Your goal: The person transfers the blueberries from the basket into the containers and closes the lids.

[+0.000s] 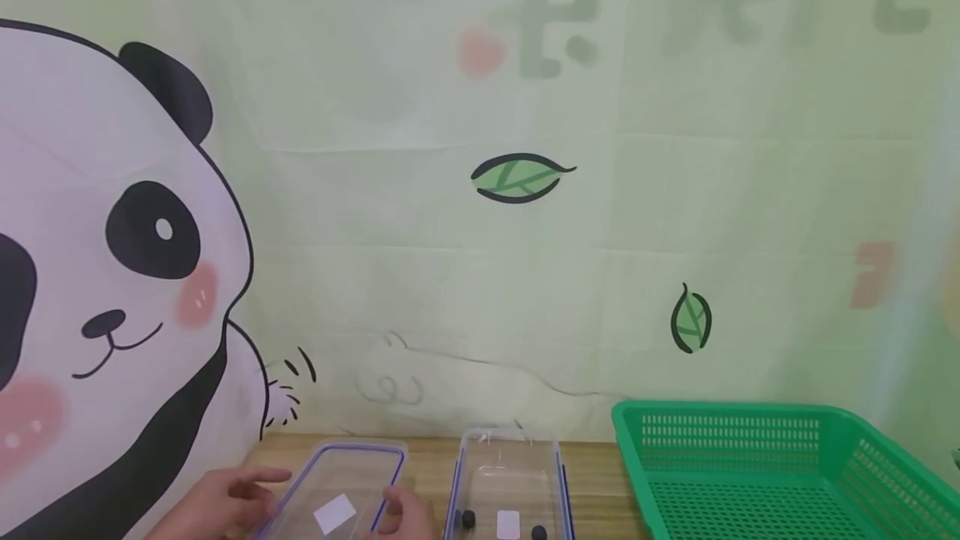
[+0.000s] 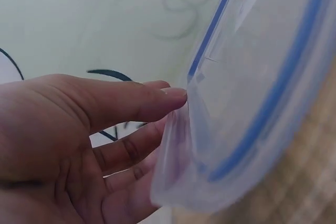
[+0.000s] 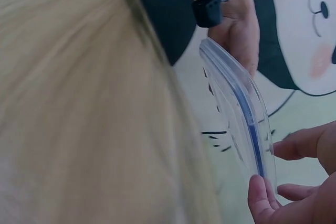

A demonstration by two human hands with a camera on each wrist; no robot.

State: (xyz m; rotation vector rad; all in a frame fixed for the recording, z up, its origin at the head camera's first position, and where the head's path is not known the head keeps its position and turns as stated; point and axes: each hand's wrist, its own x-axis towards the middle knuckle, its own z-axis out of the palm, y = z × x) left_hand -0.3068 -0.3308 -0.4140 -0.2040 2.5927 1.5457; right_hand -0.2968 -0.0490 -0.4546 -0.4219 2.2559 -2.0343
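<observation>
A clear plastic container lid [image 1: 367,473] with a blue seal is held tilted above the wooden table, with a white label [image 1: 334,513] on it. My left hand [image 1: 225,505] grips its left side; in the left wrist view the thumb presses the edge while the fingers lie behind the clear side flap [image 2: 176,156]. At the lid's right edge, my right hand [image 1: 408,515] pinches it between thumb and fingers, as the right wrist view shows. Just right of it stands a clear box [image 1: 512,461] holding two small black objects [image 1: 468,518] and a white label [image 1: 508,525].
A green mesh basket [image 1: 720,411] stands on the table at the right. Behind the wooden table [image 1: 431,461] hangs a pale green cloth [image 1: 412,215] printed with a panda and leaves. Wood shows between the lid and the clear box.
</observation>
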